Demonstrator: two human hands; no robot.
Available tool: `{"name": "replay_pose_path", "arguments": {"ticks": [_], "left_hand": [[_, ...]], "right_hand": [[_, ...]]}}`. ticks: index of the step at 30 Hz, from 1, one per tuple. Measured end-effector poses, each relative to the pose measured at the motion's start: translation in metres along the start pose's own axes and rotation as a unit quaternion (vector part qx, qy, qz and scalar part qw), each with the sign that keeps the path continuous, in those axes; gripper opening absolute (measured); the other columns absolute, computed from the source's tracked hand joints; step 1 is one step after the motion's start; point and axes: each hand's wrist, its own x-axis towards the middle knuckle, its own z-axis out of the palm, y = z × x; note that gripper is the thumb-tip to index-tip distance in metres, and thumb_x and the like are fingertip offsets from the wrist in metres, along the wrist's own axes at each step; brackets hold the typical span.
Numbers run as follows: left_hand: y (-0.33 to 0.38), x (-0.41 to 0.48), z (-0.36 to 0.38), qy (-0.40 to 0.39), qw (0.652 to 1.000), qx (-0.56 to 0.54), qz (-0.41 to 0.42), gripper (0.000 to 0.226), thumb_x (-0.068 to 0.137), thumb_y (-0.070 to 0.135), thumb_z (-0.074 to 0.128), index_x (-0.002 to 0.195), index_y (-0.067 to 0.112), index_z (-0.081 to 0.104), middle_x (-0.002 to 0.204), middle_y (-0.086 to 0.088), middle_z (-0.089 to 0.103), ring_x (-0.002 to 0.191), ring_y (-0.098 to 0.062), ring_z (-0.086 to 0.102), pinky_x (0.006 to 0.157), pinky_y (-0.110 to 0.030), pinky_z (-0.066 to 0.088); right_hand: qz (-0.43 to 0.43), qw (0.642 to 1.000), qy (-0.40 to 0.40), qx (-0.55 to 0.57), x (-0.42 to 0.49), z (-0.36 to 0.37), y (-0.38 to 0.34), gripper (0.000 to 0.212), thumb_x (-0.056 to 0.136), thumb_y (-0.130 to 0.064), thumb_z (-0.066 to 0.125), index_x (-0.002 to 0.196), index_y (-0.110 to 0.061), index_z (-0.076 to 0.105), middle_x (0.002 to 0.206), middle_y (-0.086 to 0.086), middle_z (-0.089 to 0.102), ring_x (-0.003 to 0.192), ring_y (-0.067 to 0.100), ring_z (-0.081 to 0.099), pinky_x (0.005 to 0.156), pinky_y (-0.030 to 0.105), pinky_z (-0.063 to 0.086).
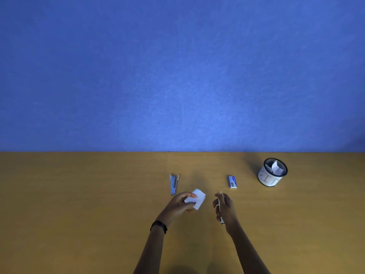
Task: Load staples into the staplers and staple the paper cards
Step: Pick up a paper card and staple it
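My left hand (180, 203) pinches a few white paper cards (198, 198) just above the wooden table. To their right, my right hand (225, 207) grips a slim pale stapler (220, 212), held nearly upright with its lower end showing below the palm. A second stapler (173, 184), blue and swung open, lies on the table left of the cards. A small blue and white box of staples (232, 182) lies behind my right hand.
A round tin (272, 173) with a white label and crumpled paper inside stands at the back right. The table (79, 204) ends at a blue wall (177, 76). A dark band circles my left wrist (158, 226).
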Motion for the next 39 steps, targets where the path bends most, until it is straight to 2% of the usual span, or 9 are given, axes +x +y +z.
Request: {"name": "replay_pose_path", "arguments": {"ticks": [5,9,11,14,21,24,28,34,39], "left_hand": [[-0.003,0.001,0.004,0.009,1.0,0.004,0.023,0.02,0.096,0.032,0.051,0.103,0.024,0.068,0.116,0.008,0.06,0.103,0.0,0.06,0.084,-0.03,0.058],[-0.003,0.006,0.008,0.084,0.994,0.046,0.062,0.022,0.098,0.016,0.048,0.098,0.015,0.069,0.093,-0.005,0.056,0.073,-0.006,0.056,0.068,-0.025,0.057],[-0.002,0.009,0.008,0.1,0.989,0.066,0.083,0.023,0.096,0.007,0.046,0.099,0.01,0.069,0.08,-0.002,0.051,0.063,-0.001,0.049,0.064,-0.027,0.056],[0.0,0.012,0.01,0.118,0.984,0.074,0.108,0.024,0.092,-0.001,0.047,0.099,0.006,0.068,0.09,0.001,0.06,0.058,0.002,0.05,0.064,-0.034,0.056],[0.003,0.014,0.017,0.149,0.975,0.052,0.155,0.022,0.088,-0.001,0.053,0.098,0.013,0.066,0.109,0.001,0.063,0.084,-0.007,0.058,0.054,-0.02,0.049],[0.005,0.014,0.021,0.151,0.974,0.048,0.163,0.027,0.087,0.0,0.054,0.099,0.023,0.064,0.11,0.009,0.061,0.089,0.0,0.057,0.054,-0.018,0.05],[0.008,0.011,0.025,0.153,0.972,0.059,0.166,0.033,0.088,0.002,0.055,0.097,0.033,0.063,0.11,0.017,0.061,0.092,0.008,0.056,0.057,-0.016,0.049],[0.013,0.007,0.027,0.159,0.969,0.076,0.175,0.036,0.088,0.003,0.055,0.097,0.038,0.063,0.111,0.024,0.06,0.096,0.006,0.056,0.065,-0.021,0.047],[0.013,0.006,0.03,0.162,0.966,0.088,0.18,0.037,0.087,0.004,0.055,0.098,0.038,0.064,0.111,0.024,0.062,0.104,0.008,0.055,0.072,-0.01,0.043]], "right_hand": [[0.025,0.998,-0.019,0.046,-0.003,-0.001,-0.01,0.033,0.094,-0.043,0.045,0.099,-0.012,0.055,0.079,0.004,0.063,0.043,0.011,0.042,0.038,0.022,0.035],[0.026,0.997,-0.017,0.066,-0.004,-0.006,-0.015,0.026,0.093,-0.035,0.053,0.1,-0.01,0.058,0.086,0.006,0.067,0.046,0.012,0.045,0.041,0.023,0.037],[0.022,0.998,0.002,0.066,-0.003,-0.01,-0.015,0.021,0.091,-0.026,0.059,0.096,-0.006,0.061,0.086,0.008,0.067,0.046,0.013,0.046,0.042,0.023,0.038],[0.02,0.996,0.017,0.081,-0.002,-0.018,-0.016,0.016,0.087,-0.017,0.063,0.097,-0.004,0.063,0.088,0.011,0.069,0.047,0.013,0.048,0.041,0.024,0.042],[0.024,0.999,0.02,0.033,0.0,-0.022,-0.014,0.022,0.086,-0.01,0.063,0.104,-0.003,0.052,0.085,0.017,0.072,0.043,0.016,0.044,0.038,0.022,0.039],[0.017,0.999,-0.033,0.012,-0.005,-0.02,-0.018,0.02,0.093,-0.025,0.054,0.107,-0.012,0.059,0.085,0.011,0.071,0.05,0.014,0.045,0.043,0.022,0.039],[0.035,0.994,-0.087,0.056,-0.011,-0.015,-0.019,0.048,0.099,-0.043,0.029,0.107,-0.013,0.065,0.088,0.012,0.065,0.056,0.015,0.047,0.052,0.025,0.039],[0.031,0.989,-0.126,0.07,-0.016,-0.012,-0.014,0.046,0.097,-0.043,0.038,0.1,-0.011,0.071,0.087,0.006,0.064,0.067,0.013,0.051,0.059,0.026,0.042],[0.006,0.983,-0.165,0.08,-0.021,-0.011,-0.013,0.042,0.091,-0.044,0.05,0.096,-0.007,0.07,0.082,0.003,0.065,0.072,0.012,0.056,0.062,0.023,0.046]]}}
